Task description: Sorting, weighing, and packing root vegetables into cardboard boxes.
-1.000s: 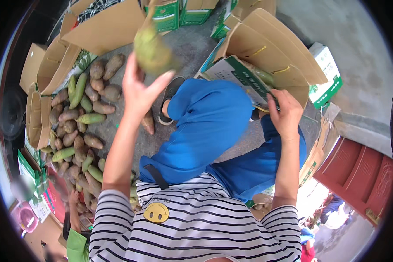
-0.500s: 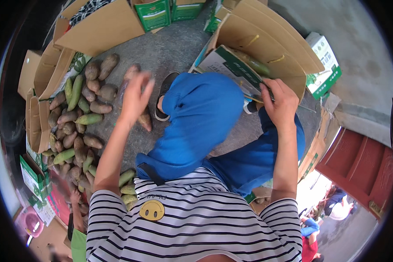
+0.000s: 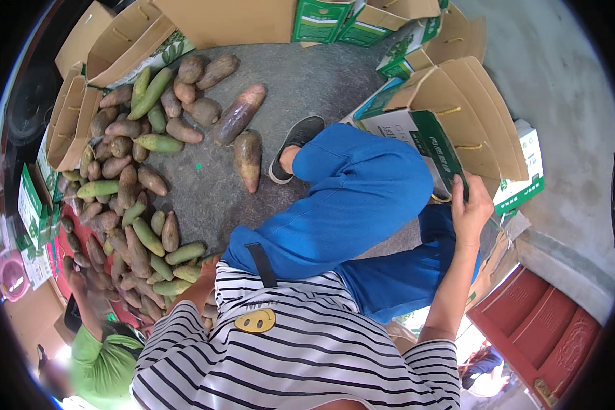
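Right hand (image 3: 473, 210) pinches open green-and-white cardboard box (image 3: 436, 145)

Well left of the box, the left hand (image 3: 210, 264) is mostly hidden; I can't tell its grip. Near it spreads a heap of elongated brown and green tubers (image 3: 127, 186). The right thumb and fingers clasp the box's near edge. Two plump purplish-brown tubers (image 3: 248, 162) lie between heap and box.

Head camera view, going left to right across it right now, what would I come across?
Pink basin → heap of brown and green tubers → brown tuber nearest the shoe → dark shoe → right hand at the open box's edge → white-and-green box by the wall.
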A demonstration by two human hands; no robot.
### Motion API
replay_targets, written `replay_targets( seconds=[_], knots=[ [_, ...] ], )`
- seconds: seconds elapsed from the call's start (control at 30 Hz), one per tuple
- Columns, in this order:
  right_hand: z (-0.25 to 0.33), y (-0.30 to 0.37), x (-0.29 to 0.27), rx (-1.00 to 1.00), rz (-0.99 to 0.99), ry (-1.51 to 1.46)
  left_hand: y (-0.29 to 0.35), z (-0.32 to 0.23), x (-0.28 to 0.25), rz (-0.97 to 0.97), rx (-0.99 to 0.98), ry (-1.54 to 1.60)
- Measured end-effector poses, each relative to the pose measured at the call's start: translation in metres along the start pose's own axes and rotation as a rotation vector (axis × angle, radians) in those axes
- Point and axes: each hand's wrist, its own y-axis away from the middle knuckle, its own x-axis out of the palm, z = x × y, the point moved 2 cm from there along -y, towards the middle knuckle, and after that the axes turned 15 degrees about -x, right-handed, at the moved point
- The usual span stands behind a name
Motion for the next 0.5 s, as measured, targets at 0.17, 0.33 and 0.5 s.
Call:
replay_targets(
  seconds=[0.17, 0.33, 0.5],
  knots=[
    [0.002, -0.005, 0.004, 0.008, 0.021, 0.026, 0.03, -0.04, -0.005, -0.019, -0.024, -0.109],
    [-0.002, 0.002, 0.004, 0.032, 0.014, 0.014, 0.057, -0.042, -0.025, -0.049, -0.032, -0.296],
    [-0.002, 0.0, 0.004, 0.015, 0.004, 0.025, 0.065, -0.024, -0.038, -0.104, -0.059, -0.355]
  ],
)
